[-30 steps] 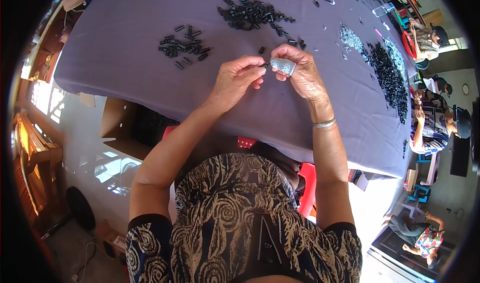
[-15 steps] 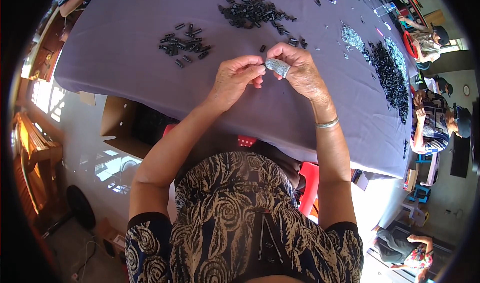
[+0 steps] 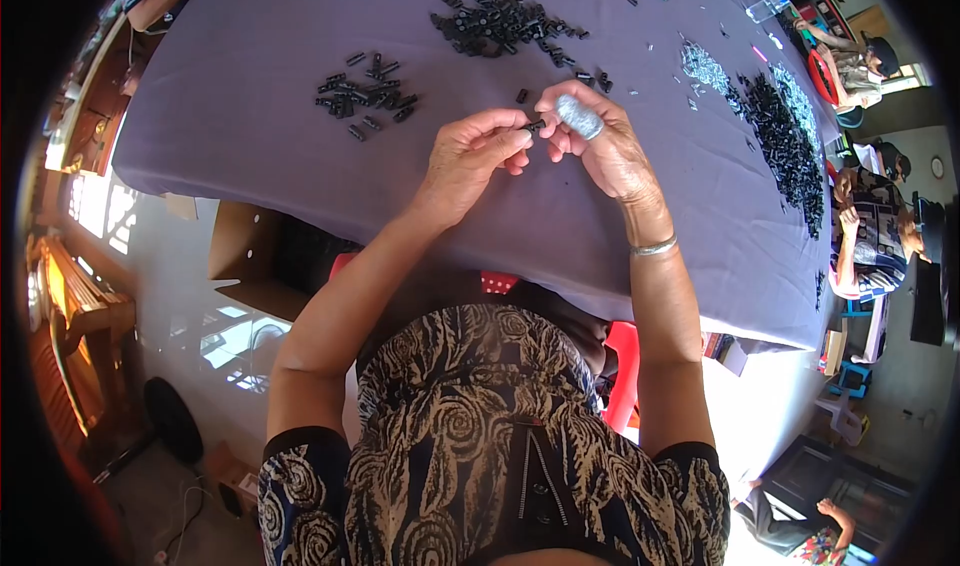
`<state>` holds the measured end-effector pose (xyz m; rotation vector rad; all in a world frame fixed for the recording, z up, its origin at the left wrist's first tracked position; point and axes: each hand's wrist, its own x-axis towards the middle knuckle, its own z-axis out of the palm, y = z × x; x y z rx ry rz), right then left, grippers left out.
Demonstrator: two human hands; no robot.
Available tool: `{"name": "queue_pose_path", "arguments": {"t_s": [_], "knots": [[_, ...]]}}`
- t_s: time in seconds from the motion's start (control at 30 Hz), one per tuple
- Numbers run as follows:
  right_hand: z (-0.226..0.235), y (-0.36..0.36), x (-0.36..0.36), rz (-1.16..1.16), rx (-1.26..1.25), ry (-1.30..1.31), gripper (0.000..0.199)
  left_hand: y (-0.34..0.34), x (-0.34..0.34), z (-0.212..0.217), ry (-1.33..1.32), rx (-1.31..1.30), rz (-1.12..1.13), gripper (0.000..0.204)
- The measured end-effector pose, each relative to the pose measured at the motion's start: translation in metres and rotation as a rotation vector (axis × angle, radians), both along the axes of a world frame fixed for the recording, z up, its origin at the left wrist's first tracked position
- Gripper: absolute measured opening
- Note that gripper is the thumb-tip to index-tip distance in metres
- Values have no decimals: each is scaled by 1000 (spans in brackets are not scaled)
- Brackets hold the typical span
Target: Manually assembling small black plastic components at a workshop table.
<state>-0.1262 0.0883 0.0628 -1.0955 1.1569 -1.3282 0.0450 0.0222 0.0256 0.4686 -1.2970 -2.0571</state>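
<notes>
Just above the near part of the table, my left hand [image 3: 470, 158] pinches a small black cylindrical piece [image 3: 537, 126] between thumb and fingertips. My right hand [image 3: 600, 144] is close at the piece's other end, its fingers curled beside it. A silvery-grey wrap [image 3: 579, 117] covers the right thumb, which is raised away from the fingers and slightly blurred. Beyond my hands, one loose black piece [image 3: 522, 96] lies on the cloth. A small pile of longer black pieces [image 3: 365, 94] is to the left, and a larger pile of black pieces [image 3: 495, 24] sits farther off.
A grey-purple cloth [image 3: 400, 181] covers the table. Along its right side lie a big black heap [image 3: 785, 161] and clear small parts [image 3: 703, 64]. Other people sit past the right edge, and a person's arm [image 3: 165, 1] shows at far left. An open cardboard box [image 3: 240, 251] stands below the left edge.
My right thumb has lifted off the black piece and swung up to the right, so more of the piece shows. The left hand keeps its pinch. The view has shifted slightly.
</notes>
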Motion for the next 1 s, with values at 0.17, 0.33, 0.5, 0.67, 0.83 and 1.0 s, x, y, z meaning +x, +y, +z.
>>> {"name": "queue_pose_path", "arguments": {"t_s": [0.17, 0.33, 0.5, 0.67, 0.83, 1.0], "knots": [[-6, 8, 5, 10, 85, -193, 49, 6, -4, 3, 65, -71, 75, 17], [-10, 8, 22, 118, 237, -270, 60, 10, -5, 2, 176, -124, 109, 16], [-22, 6, 29, 190, 239, -421, 49, 13, -6, 6, 135, -161, 143, 16], [-28, 9, 44, 105, 261, -664, 37, 13, -3, 14, 179, -192, 69, 23], [-11, 14, 86, -78, 311, -859, 28, 20, 2, 20, 131, -334, 52, 25], [-33, 9, 79, 73, 198, -921, 33, 20, 7, 28, 69, -126, 79, 18]]}}
